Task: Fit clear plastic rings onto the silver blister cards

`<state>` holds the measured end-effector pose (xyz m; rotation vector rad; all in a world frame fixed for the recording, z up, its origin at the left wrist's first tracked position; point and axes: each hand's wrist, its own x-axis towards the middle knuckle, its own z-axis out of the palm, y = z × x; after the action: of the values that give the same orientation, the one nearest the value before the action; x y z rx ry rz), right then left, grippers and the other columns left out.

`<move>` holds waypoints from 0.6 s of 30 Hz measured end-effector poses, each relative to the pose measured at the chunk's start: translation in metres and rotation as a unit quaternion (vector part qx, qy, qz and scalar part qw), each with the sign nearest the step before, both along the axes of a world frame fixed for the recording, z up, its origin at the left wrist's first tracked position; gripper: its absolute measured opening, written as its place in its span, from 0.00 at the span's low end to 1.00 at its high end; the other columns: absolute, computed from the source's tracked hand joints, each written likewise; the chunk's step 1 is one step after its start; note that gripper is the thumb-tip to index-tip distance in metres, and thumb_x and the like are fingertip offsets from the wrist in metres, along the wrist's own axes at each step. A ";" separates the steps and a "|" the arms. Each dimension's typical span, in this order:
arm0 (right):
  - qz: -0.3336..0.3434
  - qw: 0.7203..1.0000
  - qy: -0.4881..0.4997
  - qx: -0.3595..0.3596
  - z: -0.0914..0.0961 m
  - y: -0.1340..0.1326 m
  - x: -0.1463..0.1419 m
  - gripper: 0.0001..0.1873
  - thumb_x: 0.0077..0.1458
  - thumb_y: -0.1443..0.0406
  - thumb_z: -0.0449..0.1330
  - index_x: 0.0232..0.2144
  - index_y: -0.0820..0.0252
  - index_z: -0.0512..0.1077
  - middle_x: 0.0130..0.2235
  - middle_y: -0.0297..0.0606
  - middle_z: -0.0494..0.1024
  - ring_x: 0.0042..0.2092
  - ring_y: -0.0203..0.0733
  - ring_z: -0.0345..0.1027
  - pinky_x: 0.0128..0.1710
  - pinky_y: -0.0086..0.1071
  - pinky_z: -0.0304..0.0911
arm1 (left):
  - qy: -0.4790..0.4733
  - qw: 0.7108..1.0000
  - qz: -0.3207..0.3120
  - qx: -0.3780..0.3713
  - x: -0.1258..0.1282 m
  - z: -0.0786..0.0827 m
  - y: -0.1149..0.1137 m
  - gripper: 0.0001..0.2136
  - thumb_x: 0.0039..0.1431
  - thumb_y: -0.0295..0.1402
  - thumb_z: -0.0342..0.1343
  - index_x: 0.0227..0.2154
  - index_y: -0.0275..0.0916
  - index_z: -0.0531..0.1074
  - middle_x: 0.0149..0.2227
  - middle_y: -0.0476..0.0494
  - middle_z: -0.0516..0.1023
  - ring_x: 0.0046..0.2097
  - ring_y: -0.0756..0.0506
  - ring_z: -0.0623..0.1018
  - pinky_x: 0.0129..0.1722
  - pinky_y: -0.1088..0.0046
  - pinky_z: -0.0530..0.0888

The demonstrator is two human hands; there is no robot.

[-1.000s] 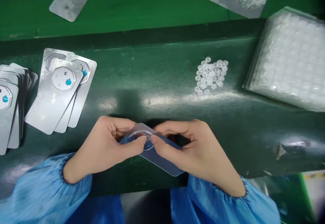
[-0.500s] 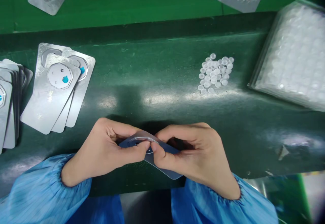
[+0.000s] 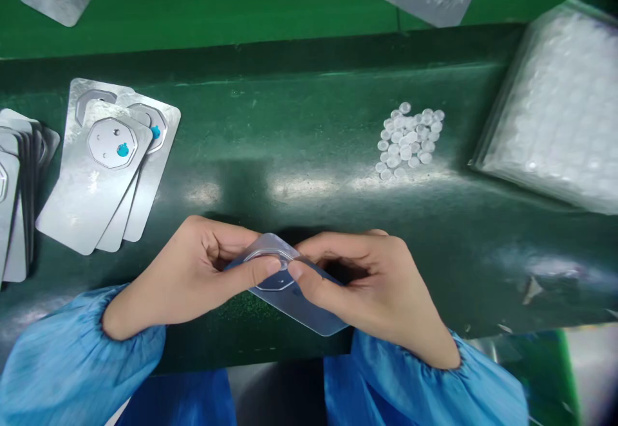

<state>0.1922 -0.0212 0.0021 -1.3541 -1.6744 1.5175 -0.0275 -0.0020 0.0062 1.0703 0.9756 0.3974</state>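
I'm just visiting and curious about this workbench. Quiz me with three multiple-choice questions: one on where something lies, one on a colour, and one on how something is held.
1. Where is the loose pile of small clear discs?
A. On the silver cards
B. Between those cards and the clear plastic bag
C. Under a blue sleeve

2. What colour is the round dot on the top silver card?
A. Red
B. Yellow
C. Blue

3. How is the clear plastic card held?
A. Between the left hand and right hand
B. By the right hand alone
C. It is not held

Answers: B, the pile sits apart on the green bench. C, the dot looks blue. A, fingers of both hands grip it.
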 end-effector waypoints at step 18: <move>0.054 0.998 -0.017 0.023 -0.006 -0.002 0.007 0.08 0.62 0.62 0.63 0.40 0.53 0.83 0.26 0.35 0.82 0.27 0.43 0.78 0.24 0.28 0.71 | -0.021 0.995 0.059 0.073 0.006 -0.006 -0.013 0.13 0.60 0.38 0.66 0.41 0.33 0.82 0.36 0.41 0.84 0.37 0.44 0.81 0.37 0.73 0.75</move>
<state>0.1987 -0.0237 -0.0037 -1.2918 -1.8182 1.5131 -0.0214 -0.0151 0.0004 1.1344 0.9871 0.5941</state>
